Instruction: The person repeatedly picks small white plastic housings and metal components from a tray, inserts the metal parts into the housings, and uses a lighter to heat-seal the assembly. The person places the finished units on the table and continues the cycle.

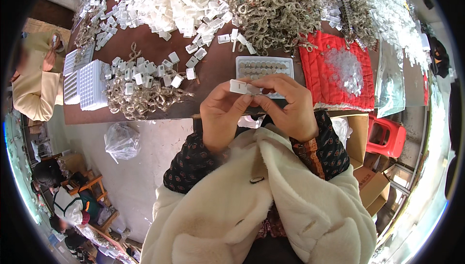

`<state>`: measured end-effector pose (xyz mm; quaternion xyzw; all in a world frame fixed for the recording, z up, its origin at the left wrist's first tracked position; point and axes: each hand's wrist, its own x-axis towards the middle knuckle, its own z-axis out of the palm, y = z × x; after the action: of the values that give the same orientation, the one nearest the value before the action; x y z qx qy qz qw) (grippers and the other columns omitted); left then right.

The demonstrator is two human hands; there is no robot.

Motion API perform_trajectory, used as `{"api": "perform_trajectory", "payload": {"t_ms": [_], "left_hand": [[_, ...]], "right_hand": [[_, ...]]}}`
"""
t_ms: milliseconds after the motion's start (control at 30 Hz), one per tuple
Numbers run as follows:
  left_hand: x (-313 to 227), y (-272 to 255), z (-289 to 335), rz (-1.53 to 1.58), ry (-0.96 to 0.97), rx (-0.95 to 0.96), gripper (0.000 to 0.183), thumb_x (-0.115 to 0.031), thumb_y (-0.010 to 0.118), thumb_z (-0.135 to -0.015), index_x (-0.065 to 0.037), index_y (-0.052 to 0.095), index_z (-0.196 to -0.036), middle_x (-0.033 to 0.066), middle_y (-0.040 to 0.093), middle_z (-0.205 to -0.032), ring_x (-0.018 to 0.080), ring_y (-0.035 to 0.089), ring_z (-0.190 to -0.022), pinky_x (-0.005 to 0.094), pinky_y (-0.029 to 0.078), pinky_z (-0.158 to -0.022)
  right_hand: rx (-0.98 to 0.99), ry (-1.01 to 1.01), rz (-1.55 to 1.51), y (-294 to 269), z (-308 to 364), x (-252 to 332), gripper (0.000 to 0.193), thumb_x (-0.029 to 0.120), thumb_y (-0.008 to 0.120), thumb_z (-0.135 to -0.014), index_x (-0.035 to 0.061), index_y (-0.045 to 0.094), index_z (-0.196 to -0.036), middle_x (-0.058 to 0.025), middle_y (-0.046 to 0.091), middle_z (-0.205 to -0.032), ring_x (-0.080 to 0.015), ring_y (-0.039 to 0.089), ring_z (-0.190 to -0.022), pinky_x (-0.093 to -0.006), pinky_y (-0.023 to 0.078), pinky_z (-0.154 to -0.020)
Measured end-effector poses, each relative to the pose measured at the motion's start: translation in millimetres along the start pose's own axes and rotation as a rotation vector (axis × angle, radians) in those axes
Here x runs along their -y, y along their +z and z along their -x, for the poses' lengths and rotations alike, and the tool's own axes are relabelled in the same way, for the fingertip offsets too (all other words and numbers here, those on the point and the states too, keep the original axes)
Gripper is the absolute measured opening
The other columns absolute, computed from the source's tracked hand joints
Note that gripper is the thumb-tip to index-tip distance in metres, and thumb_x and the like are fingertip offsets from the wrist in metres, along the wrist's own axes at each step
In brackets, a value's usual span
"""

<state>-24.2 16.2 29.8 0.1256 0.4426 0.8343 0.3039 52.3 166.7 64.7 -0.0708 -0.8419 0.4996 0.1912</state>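
Both of my hands meet in front of my chest, just over the table's near edge. Between the fingers and thumb of my left hand point(220, 111) is a small white rectangular plastic case point(238, 87). The fingers of my right hand point(289, 104) pinch together at the case's right end; what they grip there is too small and covered to name. Right behind my hands lies a white plastic tray point(240, 61) with rows of round, coin-like metal discs point(264, 65), partly hidden by my fingers.
White plastic cases point(179, 2) and coiled clear wire strings point(273, 10) heap at the back. Wired cases point(145, 87) and stacked white trays point(93, 87) lie left. Small clear pieces point(345, 68) rest on red cloth point(315, 77). A red stool point(387, 137) stands right; another person point(38, 77) is left.
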Motion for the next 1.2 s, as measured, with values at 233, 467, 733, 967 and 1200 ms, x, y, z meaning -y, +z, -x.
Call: {"api": "perform_trajectory", "payload": {"t_ms": [233, 467, 733, 967, 1200], "left_hand": [[-2, -21, 0, 0.053, -0.126, -0.083, 0.029, -0.004, 0.059, -0.099, 0.007, 0.056, -0.126, 0.0137, 0.068, -0.106, 0.0229, 0.070, -0.092, 0.0349, 0.060, -0.080], [0, -27, -2, 0.013, -0.113, -0.081, 0.030, -0.006, 0.059, -0.099, 0.007, 0.057, -0.127, 0.0121, 0.068, -0.105, 0.0197, 0.068, -0.091, 0.0340, 0.059, -0.080], [0, -26, -7, 0.035, -0.130, 0.005, 0.029, -0.008, 0.057, -0.100, 0.006, 0.059, -0.125, 0.0143, 0.066, -0.116, 0.0223, 0.067, -0.100, 0.0357, 0.057, -0.087], [-2, -9, -17, 0.245, -0.060, 0.138, 0.027, -0.005, 0.056, -0.099, 0.003, 0.061, -0.125, 0.0174, 0.048, -0.145, 0.0268, 0.059, -0.120, 0.0427, 0.047, -0.105], [-5, -16, -14, 0.242, 0.024, 0.339, 0.029, 0.002, 0.060, -0.095, 0.002, 0.062, -0.124, 0.0178, 0.047, -0.144, 0.0266, 0.058, -0.121, 0.0413, 0.047, -0.106]], "right_hand": [[-0.076, -0.138, 0.427, -20, -57, -33, 0.016, 0.006, 0.069, -0.084, 0.0041, 0.068, -0.100, -0.0135, 0.068, -0.096, -0.0359, 0.065, -0.090, -0.0416, 0.053, -0.077], [-0.115, -0.255, 0.582, -21, -95, -65, 0.013, 0.010, 0.072, -0.084, 0.0073, 0.068, -0.095, -0.0105, 0.065, -0.093, -0.0337, 0.065, -0.085, -0.0407, 0.054, -0.072], [-0.200, 0.204, -0.409, -67, -82, -45, 0.011, 0.009, 0.062, -0.097, -0.0006, 0.064, -0.102, -0.0113, 0.072, -0.104, -0.0153, 0.070, -0.091, -0.0271, 0.056, -0.073], [-0.031, 0.259, -0.939, -42, -38, -21, 0.010, 0.002, 0.053, -0.100, -0.0027, 0.058, -0.107, -0.0222, 0.068, -0.108, -0.0285, 0.070, -0.102, -0.0362, 0.059, -0.087], [0.073, 0.355, -1.117, -27, -15, -3, 0.011, 0.000, 0.058, -0.095, -0.0016, 0.059, -0.106, -0.0182, 0.069, -0.105, -0.0241, 0.071, -0.092, -0.0337, 0.057, -0.081]]}}
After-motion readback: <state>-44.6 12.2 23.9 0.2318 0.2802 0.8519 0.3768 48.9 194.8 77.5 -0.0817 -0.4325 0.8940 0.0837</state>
